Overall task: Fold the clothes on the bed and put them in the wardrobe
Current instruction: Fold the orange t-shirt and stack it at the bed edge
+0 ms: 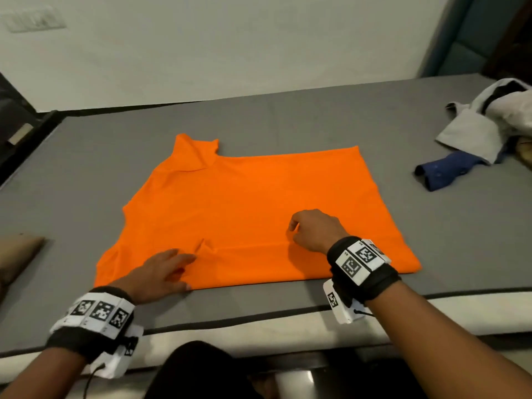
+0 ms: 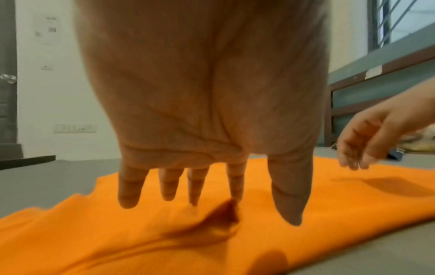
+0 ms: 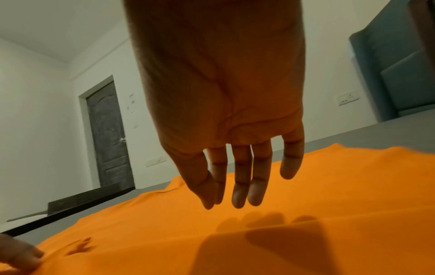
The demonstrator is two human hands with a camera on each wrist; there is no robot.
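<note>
An orange shirt point(image 1: 253, 203) lies spread flat on the grey bed point(image 1: 86, 174), collar end at the far left. My left hand point(image 1: 169, 269) rests on its near left part, fingers straight, beside a small raised wrinkle point(image 2: 223, 214). My right hand point(image 1: 311, 228) hovers just over the shirt's near middle, fingers relaxed and hanging, holding nothing. In the right wrist view those fingers point(image 3: 240, 186) cast a shadow on the orange shirt point(image 3: 306, 204). In the left wrist view the left fingers point(image 2: 169, 184) reach down to the orange shirt point(image 2: 94, 232).
A heap of white and grey clothes point(image 1: 489, 119) with a dark blue garment point(image 1: 443, 171) lies at the bed's right. A tan cushion corner point(image 1: 20, 251) sits at the left edge. The bed's near edge point(image 1: 259, 318) runs below my wrists. A dark door point(image 3: 108, 134) stands behind.
</note>
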